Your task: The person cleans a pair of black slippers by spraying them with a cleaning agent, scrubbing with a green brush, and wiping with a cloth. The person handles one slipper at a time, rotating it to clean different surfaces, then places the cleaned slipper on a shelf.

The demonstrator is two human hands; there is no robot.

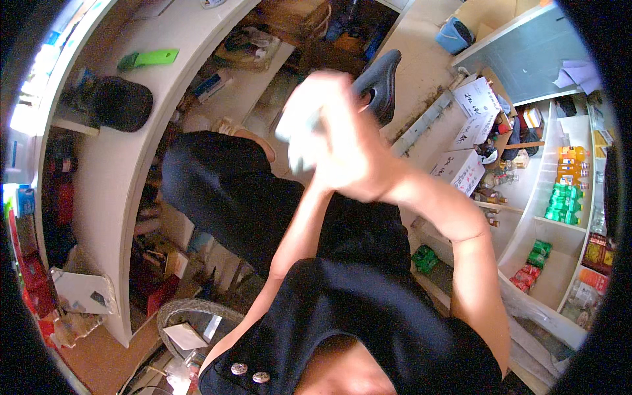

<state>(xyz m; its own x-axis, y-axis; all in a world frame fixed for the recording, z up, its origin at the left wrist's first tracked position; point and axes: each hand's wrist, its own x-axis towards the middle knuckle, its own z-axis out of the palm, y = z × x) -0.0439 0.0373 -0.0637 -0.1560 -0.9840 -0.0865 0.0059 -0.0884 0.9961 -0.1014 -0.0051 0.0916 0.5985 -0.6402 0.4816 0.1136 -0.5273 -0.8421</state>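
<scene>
Here, a black shoe (380, 82) and a white cloth (299, 128) are being held together by both hands, raised before the chest. The left hand (329, 131) and right hand (365, 168) are blurred; the grasp of individual fingers cannot be told apart.

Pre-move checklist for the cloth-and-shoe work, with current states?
1. Both hands in view: ok, clasped together, blurred, left hand against right hand.
2. White cloth in hand: ok, bunched at the hands; which hand holds it, cannot tell.
3. Black shoe gripped: cannot tell, it sticks out behind the hands.
4. Sharp picture of fingers: not ok, motion blur.
5. Counter to the left: black cap and green tool lying on it.
</scene>
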